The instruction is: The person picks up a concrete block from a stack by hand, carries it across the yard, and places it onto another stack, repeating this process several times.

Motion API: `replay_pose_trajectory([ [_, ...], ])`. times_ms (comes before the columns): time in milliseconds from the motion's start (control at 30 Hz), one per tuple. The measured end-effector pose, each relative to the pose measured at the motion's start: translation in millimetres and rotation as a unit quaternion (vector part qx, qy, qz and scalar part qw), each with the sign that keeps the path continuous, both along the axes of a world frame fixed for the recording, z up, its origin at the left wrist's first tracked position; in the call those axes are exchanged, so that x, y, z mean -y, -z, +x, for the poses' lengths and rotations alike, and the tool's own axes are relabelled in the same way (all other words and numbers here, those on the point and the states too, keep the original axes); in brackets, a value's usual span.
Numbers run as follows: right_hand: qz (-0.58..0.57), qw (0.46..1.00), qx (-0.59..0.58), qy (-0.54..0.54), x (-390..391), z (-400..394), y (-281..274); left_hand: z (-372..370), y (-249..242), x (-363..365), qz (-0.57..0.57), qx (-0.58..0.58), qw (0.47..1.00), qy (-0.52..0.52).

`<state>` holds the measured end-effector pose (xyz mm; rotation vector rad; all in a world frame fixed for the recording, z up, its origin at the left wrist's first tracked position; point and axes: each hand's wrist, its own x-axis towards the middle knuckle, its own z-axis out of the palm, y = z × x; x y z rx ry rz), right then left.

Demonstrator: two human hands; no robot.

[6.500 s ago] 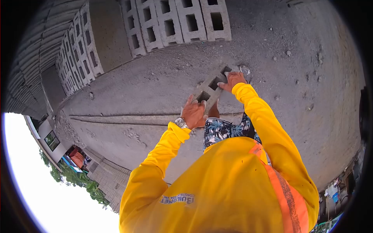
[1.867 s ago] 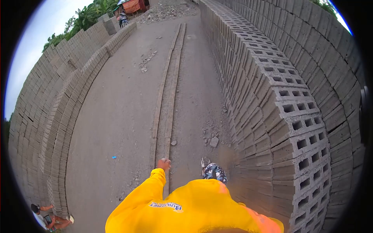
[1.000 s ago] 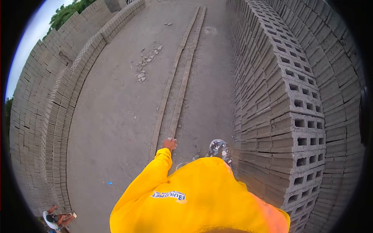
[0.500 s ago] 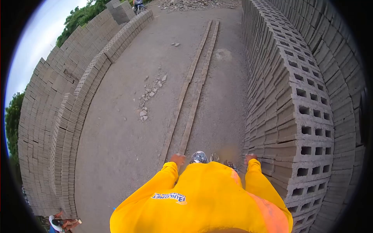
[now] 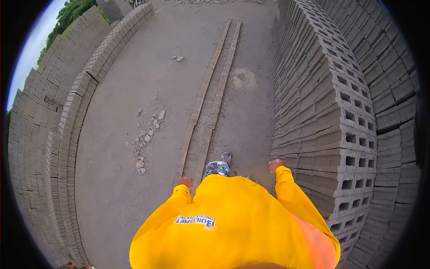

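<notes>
My left hand hangs beside my yellow shirt, over the near end of two long wooden boards lying on the ground. Its fingers are curled, and whether they hold anything is too small to tell. On the other side, my right hand is out in front of the sleeve, near the stacked hollow blocks on the right; its fingers look curled too, with nothing visible in them. A shoe and patterned trouser leg show ahead of the shirt.
Long walls of stacked blocks run along the left. Broken pieces of rubble lie on the ground left of the boards. More rubble is at the far end. Another person's limb shows partly at the bottom left edge.
The boards and rubble have come nearer and shifted left in view. One foot has stepped forward. My right hand has moved forward, and the person at the lower left has nearly left the view.
</notes>
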<state>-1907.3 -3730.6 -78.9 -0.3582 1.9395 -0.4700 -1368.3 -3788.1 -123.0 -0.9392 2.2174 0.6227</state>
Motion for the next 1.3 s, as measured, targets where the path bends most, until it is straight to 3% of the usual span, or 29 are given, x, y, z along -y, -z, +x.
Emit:
replay_pose_trajectory([
  [67, 0.082, 0.994, 0.015, 0.073, -15, -21, 42, -39, 24, 109, 0.044, -0.054, 0.965, -0.254],
  [100, 0.089, 0.988, 0.038, 0.123, -18, -22, 43, -65, 23, 160, 0.045, -0.128, 0.907, -0.398],
  [133, 0.092, 0.979, 0.060, 0.173, -21, -24, 49, -94, 18, 214, 0.046, -0.198, 0.846, -0.494],
  [167, 0.106, 0.973, 0.067, 0.196, -17, -29, 51, -124, 15, 269, 0.034, -0.254, 0.813, -0.523],
  [200, 0.132, 0.968, 0.067, 0.205, -7, -33, 49, -169, -40, 318, 0.068, -0.283, 0.743, -0.602],
  [267, 0.173, 0.960, 0.067, 0.211, 23, -43, 51, -232, -80, 405, 0.048, -0.332, 0.743, -0.579],
  [433, 0.198, 0.962, 0.054, 0.181, 196, -115, 68, -340, -36, 587, 0.027, -0.319, 0.779, -0.539],
  [500, 0.186, 0.974, 0.009, 0.128, 294, -166, 67, -369, -16, 630, 0.076, -0.300, 0.757, -0.575],
  [533, 0.188, 0.978, -0.032, 0.087, 339, -192, 62, -379, -11, 651, 0.090, -0.255, 0.767, -0.581],
  [567, 0.184, 0.979, -0.079, 0.040, 393, -225, 60, -373, 4, 663, 0.077, -0.260, 0.842, -0.466],
  [633, 0.123, 0.988, -0.069, 0.070, 523, -290, 50, -382, -11, 708, 0.088, -0.237, 0.857, -0.449],
  [667, 0.051, 0.984, 0.044, 0.167, 592, -324, 45, -398, -41, 721, 0.111, -0.216, 0.799, -0.550],
  [700, -0.001, 0.992, -0.008, 0.125, 664, -354, 58, -417, -60, 737, 0.132, -0.194, 0.728, -0.644],
  [733, -0.023, 0.997, -0.034, 0.067, 743, -374, -2, -429, -63, 758, 0.136, -0.194, 0.704, -0.669],
  [767, -0.092, 0.994, -0.055, 0.029, 811, -404, -8, -434, -68, 778, 0.137, -0.195, 0.681, -0.693],
  [800, -0.154, 0.974, -0.157, -0.057, 881, -439, 23, -439, -68, 798, 0.136, -0.195, 0.657, -0.715],
  [833, -0.162, 0.984, -0.078, 0.012, 940, -437, -54, -445, -61, 819, 0.148, -0.161, 0.656, -0.722],
  [867, -0.154, 0.982, -0.108, -0.019, 989, -431, -133, -448, -48, 839, 0.159, -0.125, 0.654, -0.729],
  [900, -0.203, 0.976, -0.080, -0.022, 1038, -448, -124, -452, -34, 859, 0.170, -0.090, 0.653, -0.733],
  [967, -0.228, 0.967, -0.104, -0.045, 1124, -463, -133, -444, 14, 902, 0.136, -0.017, 0.844, -0.518],
  [1000, -0.229, 0.967, -0.099, -0.058, 1158, -468, -132, -460, 5, 926, 0.063, 0.011, 0.938, -0.340],
  [1033, -0.234, 0.965, -0.099, -0.071, 1196, -475, -133, -483, -6, 957, -0.018, 0.031, 0.988, -0.147],
  [1167, -0.252, 0.961, -0.093, -0.065, 1321, -516, -99, -564, -9, 1105, 0.031, 0.046, 0.885, -0.462],
  [1233, -0.187, 0.974, -0.066, -0.107, 1356, -521, -130, -595, 15, 1206, 0.020, 0.061, 0.982, -0.179],
  [1300, -0.189, 0.979, -0.018, -0.068, 1401, -542, -124, -663, -19, 1311, 0.089, -0.119, 0.841, -0.520],
])
